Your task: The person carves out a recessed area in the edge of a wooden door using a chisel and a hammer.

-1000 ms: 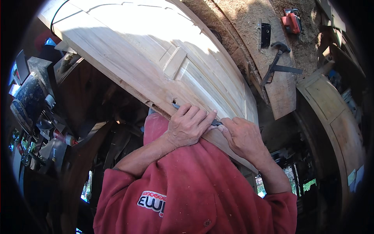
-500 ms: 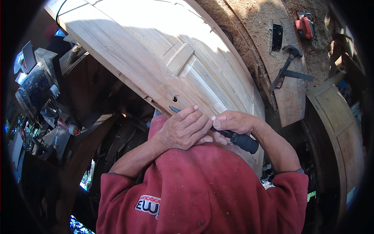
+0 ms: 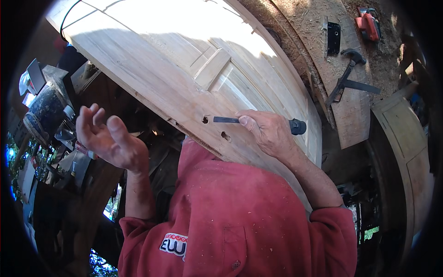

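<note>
My right hand is closed round a chisel with a flat dark blade and a black handle. The chisel lies across the pale wooden door panel, its tip pointing left. Just left of the tip is a rough hole in the wood; a second ragged hole sits below the blade. Off the panel's near edge, my left hand is raised in the air, fingers apart and holding nothing.
Far right, a claw hammer crosses a dark try square on a board, near a black phone and a red power tool. Sawdust covers the ground there. Cluttered tools stand at the left; another panel leans right.
My left hand has left the chisel and swung out to the left, opening. My right hand has moved up slightly with the chisel, uncovering the second hole.
</note>
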`<action>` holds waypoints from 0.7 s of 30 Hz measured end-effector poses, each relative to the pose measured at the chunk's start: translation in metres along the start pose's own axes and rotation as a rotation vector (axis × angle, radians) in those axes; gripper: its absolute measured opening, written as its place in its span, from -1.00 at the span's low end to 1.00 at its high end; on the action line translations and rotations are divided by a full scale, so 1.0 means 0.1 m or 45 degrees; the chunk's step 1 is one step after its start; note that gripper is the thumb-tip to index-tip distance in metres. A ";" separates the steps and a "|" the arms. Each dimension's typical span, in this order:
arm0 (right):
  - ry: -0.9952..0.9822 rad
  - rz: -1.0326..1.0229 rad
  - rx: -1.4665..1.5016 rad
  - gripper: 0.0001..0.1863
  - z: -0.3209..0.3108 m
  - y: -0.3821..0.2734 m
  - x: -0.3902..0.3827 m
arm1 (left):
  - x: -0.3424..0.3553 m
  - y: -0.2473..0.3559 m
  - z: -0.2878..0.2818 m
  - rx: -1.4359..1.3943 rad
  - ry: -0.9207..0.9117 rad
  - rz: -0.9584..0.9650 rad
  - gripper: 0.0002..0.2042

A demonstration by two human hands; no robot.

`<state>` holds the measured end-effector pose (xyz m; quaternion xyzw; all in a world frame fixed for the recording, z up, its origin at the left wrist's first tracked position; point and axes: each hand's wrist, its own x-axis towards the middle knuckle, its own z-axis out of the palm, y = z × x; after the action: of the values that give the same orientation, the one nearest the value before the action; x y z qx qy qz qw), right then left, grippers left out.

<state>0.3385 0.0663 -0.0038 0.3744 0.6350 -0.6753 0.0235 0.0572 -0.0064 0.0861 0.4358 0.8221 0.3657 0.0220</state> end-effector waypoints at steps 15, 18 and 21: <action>-0.007 -0.020 -0.106 -0.73 0.21 -0.20 0.04 | 1.88 -1.84 0.40 -0.332 -0.168 -0.937 -0.66; -0.037 -0.131 -0.328 -0.82 0.21 -0.10 0.08 | 1.90 -1.82 0.40 -0.193 -0.172 -0.997 -0.72; 0.004 -0.109 -0.309 -0.85 0.20 -0.17 0.08 | 1.87 -1.70 0.45 -0.156 -0.145 -0.918 -0.74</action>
<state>0.3144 0.0563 0.0043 0.3425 0.7274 -0.5934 0.0386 -0.1623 0.0969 0.0005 0.1355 0.8969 0.3582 0.2211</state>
